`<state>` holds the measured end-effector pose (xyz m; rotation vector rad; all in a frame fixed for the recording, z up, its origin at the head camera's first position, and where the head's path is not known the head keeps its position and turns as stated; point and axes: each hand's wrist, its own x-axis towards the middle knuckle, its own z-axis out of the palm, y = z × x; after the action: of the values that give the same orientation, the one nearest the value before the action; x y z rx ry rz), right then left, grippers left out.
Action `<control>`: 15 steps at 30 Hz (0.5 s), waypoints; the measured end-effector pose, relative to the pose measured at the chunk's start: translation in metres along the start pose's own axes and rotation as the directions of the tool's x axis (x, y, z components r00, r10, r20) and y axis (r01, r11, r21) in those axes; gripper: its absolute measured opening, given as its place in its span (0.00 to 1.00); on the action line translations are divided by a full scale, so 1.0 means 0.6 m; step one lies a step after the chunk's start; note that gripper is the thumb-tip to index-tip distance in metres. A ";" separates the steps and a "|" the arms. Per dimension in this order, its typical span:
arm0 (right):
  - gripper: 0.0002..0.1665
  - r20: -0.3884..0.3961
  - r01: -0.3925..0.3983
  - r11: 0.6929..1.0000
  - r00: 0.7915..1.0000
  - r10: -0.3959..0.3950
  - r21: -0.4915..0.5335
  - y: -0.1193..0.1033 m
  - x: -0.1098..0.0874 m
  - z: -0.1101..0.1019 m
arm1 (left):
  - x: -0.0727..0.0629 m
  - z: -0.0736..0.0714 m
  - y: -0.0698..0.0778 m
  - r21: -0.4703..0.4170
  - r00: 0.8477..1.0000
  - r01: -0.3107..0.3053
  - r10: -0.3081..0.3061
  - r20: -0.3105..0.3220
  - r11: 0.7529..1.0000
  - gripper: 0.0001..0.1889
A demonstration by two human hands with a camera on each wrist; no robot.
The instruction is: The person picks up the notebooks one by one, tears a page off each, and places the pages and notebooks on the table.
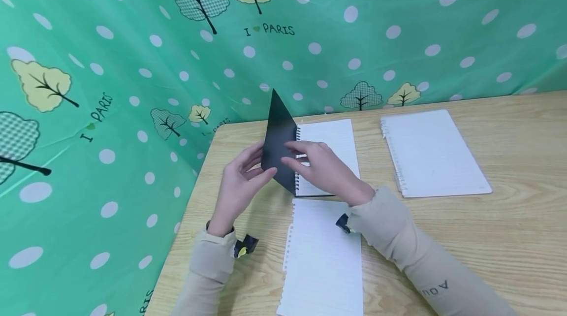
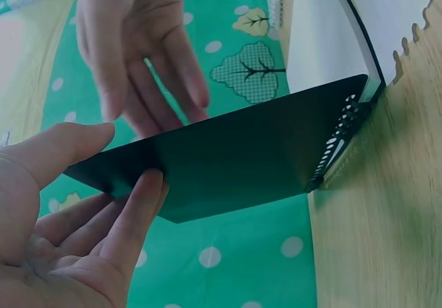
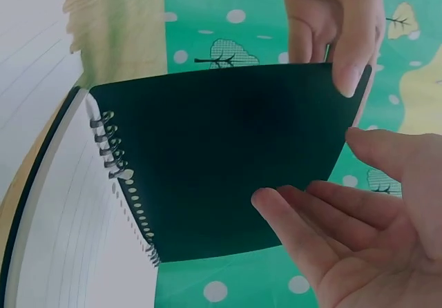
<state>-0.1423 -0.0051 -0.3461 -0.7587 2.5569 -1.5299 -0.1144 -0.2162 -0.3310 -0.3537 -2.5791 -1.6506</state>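
Note:
A spiral notebook lies on the table with its black cover (image 1: 280, 141) raised nearly upright, left of the lined white pages (image 1: 331, 132). My left hand (image 1: 242, 178) holds the cover's outer edge, thumb on the inner face and fingers behind it. Facing the inner side of the cover is my right hand (image 1: 325, 168), its fingers extended and loosely bent around nothing. In the right wrist view its fingertips (image 3: 268, 199) overlap the cover (image 3: 221, 149); whether they touch it I cannot tell. Black coils (image 2: 337, 142) join cover and pages in the left wrist view.
A loose lined sheet (image 1: 325, 262) with a torn, holed edge lies in front of the notebook, under the right forearm. Farther right on the wooden table (image 1: 522, 143) lies another white paper pad (image 1: 436, 153) with a ragged left edge. A green patterned cloth (image 1: 283, 60) hangs behind and left.

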 end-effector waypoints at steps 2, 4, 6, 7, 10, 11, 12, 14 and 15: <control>0.31 -0.007 0.004 1.000 1.000 -0.004 0.014 -0.003 -0.001 -0.001 | 0.000 0.004 -0.003 -0.004 1.000 -0.010 0.010 0.008 1.000 0.31; 0.33 -0.016 0.003 1.000 1.000 -0.002 0.026 -0.005 -0.002 -0.001 | 0.001 0.008 -0.005 -0.009 1.000 -0.015 0.015 0.021 1.000 0.32; 0.34 -0.024 -0.001 0.999 1.000 0.003 0.047 -0.008 -0.003 -0.002 | 0.001 0.013 -0.007 -0.010 0.999 -0.018 0.019 0.033 1.000 0.32; 0.35 -0.030 -0.005 0.998 1.000 0.007 0.057 -0.009 -0.004 -0.002 | 0.000 0.016 -0.007 -0.008 0.999 -0.020 0.021 0.041 1.000 0.31; 0.35 -0.051 -0.013 0.997 0.999 0.017 0.082 -0.014 -0.007 -0.004 | 0.001 0.026 -0.009 -0.008 0.997 -0.031 0.032 0.064 0.999 0.30; 0.35 -0.056 -0.014 0.995 0.998 0.019 0.096 -0.015 -0.007 -0.004 | 0.001 0.029 -0.010 -0.007 0.997 -0.038 0.038 0.072 0.999 0.30; 0.34 -0.063 -0.019 0.994 0.998 0.025 0.105 -0.017 -0.008 -0.005 | 0.001 0.032 -0.011 -0.004 0.996 -0.043 0.044 0.079 0.999 0.30; 0.34 -0.075 -0.020 0.992 0.997 0.029 0.124 -0.019 -0.009 -0.005 | 0.002 0.038 -0.014 0.005 0.994 -0.053 0.053 0.093 0.999 0.30; 0.33 -0.081 -0.021 0.991 0.996 0.032 0.136 -0.020 -0.009 -0.005 | 0.002 0.041 -0.016 0.012 0.994 -0.060 0.058 0.097 0.998 0.30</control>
<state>-0.1338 -0.0048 -0.3354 -0.6565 2.4771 -1.7406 -0.1159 -0.1978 -0.3498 -0.5163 -2.6207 -1.6328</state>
